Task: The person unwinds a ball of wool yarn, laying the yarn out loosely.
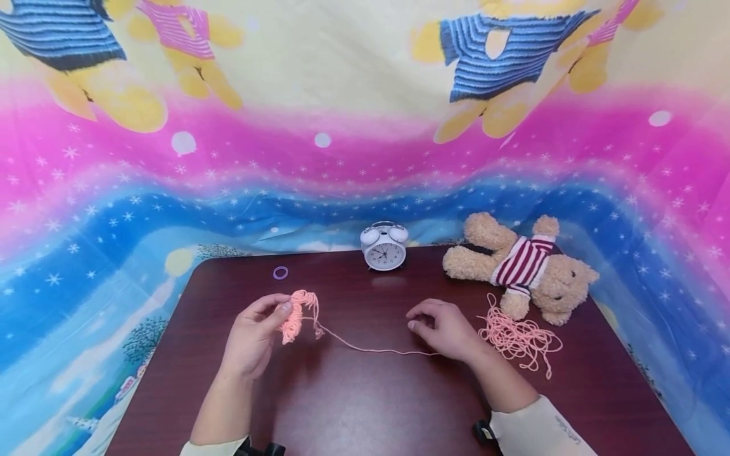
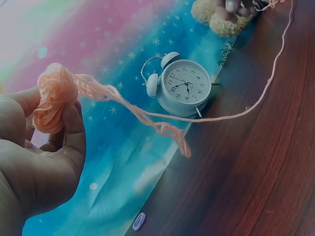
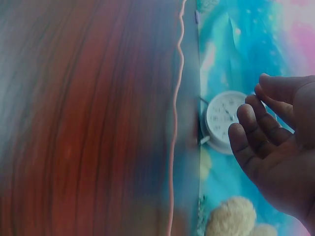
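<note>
Peach yarn (image 1: 293, 322) was bunched in the left hand (image 1: 251, 337), pinched between thumb and fingers above the table (image 1: 353, 405); its strand (image 1: 371, 350) ran toward the right hand (image 1: 447, 329), free with loosely bent fingers, near a yarn tangle (image 1: 519, 342) beside the teddy bear (image 1: 523, 265)

Your left hand (image 1: 251, 339) pinches a peach-pink yarn bundle (image 1: 293, 322), its loops gathered, above the tabletop (image 1: 365, 399). A slack strand (image 1: 365, 349) trails from it past your right hand (image 1: 447, 329); a loose yarn tangle (image 1: 516, 340) lies spread on your right.
</note>
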### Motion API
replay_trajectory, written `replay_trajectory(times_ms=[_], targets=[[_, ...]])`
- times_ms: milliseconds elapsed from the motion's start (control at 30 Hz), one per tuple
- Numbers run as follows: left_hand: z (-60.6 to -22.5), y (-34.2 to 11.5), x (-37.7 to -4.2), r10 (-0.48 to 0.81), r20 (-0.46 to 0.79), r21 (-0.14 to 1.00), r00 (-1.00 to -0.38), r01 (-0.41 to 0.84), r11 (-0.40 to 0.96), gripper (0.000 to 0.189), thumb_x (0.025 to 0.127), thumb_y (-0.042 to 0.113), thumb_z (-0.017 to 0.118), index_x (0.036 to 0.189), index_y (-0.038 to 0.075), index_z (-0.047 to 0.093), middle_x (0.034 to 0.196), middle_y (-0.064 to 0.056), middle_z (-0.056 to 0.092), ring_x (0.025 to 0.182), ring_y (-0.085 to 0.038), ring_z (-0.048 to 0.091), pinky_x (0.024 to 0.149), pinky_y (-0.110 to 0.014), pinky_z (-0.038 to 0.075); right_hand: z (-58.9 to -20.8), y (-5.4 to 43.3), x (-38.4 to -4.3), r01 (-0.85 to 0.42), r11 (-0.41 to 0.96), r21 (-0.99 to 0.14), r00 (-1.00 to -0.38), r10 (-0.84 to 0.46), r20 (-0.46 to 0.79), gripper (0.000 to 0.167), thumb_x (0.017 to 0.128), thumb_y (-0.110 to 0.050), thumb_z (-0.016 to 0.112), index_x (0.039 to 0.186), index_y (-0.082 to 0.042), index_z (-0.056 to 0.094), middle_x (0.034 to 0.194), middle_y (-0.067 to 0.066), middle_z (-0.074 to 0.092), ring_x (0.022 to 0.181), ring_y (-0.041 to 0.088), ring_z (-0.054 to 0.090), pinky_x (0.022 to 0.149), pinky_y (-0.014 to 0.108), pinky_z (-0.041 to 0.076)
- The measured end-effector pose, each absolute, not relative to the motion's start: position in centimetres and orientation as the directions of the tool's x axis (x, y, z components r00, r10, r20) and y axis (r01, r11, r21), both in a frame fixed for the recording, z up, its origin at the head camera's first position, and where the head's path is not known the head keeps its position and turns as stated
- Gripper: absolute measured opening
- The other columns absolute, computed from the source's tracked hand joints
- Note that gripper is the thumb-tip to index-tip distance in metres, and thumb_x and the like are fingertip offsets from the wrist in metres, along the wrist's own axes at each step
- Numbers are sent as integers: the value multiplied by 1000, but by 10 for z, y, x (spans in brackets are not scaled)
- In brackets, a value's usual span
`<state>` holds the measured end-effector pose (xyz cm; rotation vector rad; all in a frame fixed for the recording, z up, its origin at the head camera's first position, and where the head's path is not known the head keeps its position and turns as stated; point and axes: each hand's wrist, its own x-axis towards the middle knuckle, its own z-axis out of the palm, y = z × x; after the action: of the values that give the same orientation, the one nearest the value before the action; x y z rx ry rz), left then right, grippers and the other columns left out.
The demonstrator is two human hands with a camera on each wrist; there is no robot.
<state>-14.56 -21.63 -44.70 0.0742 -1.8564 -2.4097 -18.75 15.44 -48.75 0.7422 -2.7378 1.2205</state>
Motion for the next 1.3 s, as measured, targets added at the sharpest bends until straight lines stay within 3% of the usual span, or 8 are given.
replay_trajectory(times_ms=[200, 467, 767, 1067, 1300], targets=[[-447, -210, -145, -64, 24, 965, -998, 40, -260, 17, 98, 1, 69, 110, 11, 75, 92, 1, 71, 78, -8, 64, 62, -21, 56, -488, 130, -188, -463, 530, -710, -867, -436, 240, 10, 92, -11, 77, 102, -8, 77, 93, -9, 67, 79, 5, 62, 70, 25, 54], [-445, -201, -145, -46, 4, 973, -999, 14, -229, 30, 98, 1, 69, 126, -7, 62, 98, -2, 68, 83, -11, 62, 65, -22, 56, -492, 92, -187, -480, 466, -743, -837, -496, 230, 15, 92, -15, 79, 105, -8, 77, 92, -10, 67, 78, 5, 63, 70, 28, 57], [-442, -193, -143, -16, -2, 971, -1000, 2, -238, 23, 98, 6, 70, 121, 3, 65, 101, -2, 67, 86, -11, 63, 66, -23, 56, -496, 60, -186, -513, 418, -749, -801, -546, 244, 22, 92, -15, 78, 113, -9, 75, 97, 6, 72, 80, 6, 62, 71, 28, 57], [-440, -189, -141, -8, -11, 969, -1000, -9, -248, 23, 98, 5, 70, 121, 5, 65, 103, -3, 65, 90, -13, 62, 68, -24, 57, -503, 40, -186, -520, 440, -732, -808, -531, 255, 20, 91, -17, 79, 110, -11, 76, 95, -4, 69, 82, 8, 64, 72, 23, 55], [-440, -189, -142, 1, -5, 969, -1000, -5, -246, 25, 99, 7, 70, 122, 3, 64, 105, -3, 65, 92, -13, 62, 71, -24, 58, -505, 36, -187, -554, 422, -718, -795, -525, 304, 7, 90, -14, 79, 97, -14, 77, 92, -5, 69, 80, 10, 64, 71, 23, 55]])
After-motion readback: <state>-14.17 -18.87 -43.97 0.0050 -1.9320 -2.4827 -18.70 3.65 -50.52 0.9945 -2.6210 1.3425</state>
